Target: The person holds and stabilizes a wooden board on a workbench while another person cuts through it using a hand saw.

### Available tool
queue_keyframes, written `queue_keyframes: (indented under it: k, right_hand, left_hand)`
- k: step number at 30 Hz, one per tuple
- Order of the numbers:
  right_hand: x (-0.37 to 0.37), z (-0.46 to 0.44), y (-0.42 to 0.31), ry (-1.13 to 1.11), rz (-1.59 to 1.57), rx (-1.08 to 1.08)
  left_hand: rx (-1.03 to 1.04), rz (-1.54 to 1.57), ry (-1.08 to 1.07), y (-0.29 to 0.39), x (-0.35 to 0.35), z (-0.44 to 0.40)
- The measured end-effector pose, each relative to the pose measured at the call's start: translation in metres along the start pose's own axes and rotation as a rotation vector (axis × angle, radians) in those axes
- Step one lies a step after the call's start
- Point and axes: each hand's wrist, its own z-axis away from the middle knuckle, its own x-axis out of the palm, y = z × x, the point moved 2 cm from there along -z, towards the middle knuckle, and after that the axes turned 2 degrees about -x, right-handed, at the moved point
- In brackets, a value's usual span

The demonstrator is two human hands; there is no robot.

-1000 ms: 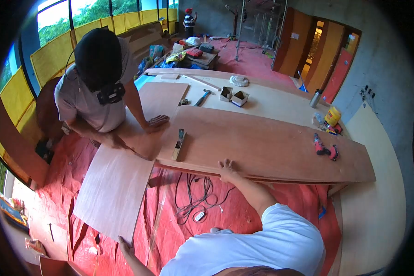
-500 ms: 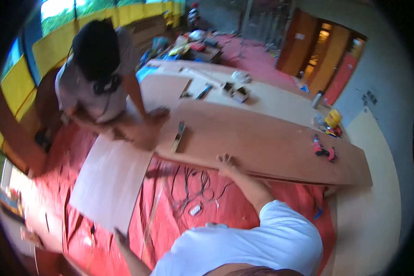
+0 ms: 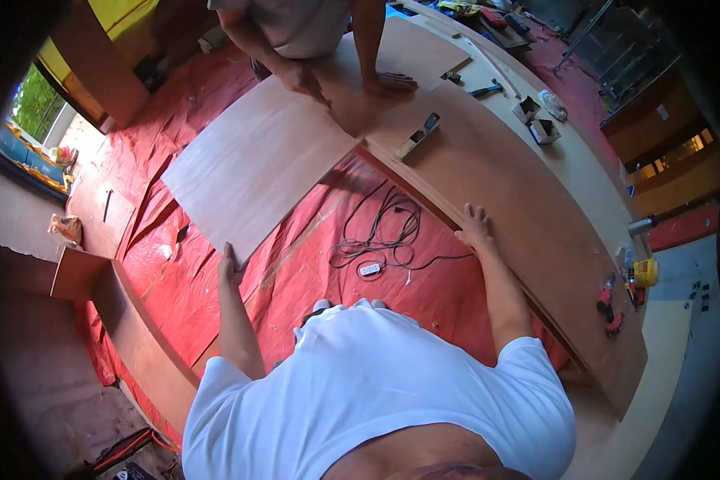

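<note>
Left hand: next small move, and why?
Probably steady the plywood sheet with the left hand, without pulling: that hand holds its near corner, out over the red floor covering, while a co-worker's hand is at its far side. The right hand rests on the neighbouring panel.

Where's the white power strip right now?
In the head view, the white power strip lies near the centre on the red floor sheet, by the coiled black cord, between the left hand and right hand.

Pale brown, grained sheet; reddish-brown board; red tarp; white shirt.
</note>
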Motion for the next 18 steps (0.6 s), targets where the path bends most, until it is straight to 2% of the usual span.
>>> queue_keyframes:
  k: [12,18]
  right_hand:
    - [-0.011,0.001,-0.002,0.013,-0.001,0.004]
    - [-0.008,0.000,0.000,0.012,-0.014,0.013]
  left_hand:
    - [-0.044,0.019,0.074,0.004,0.007,-0.002]
    - [-0.023,-0.024,0.031,0.005,0.010,0.004]
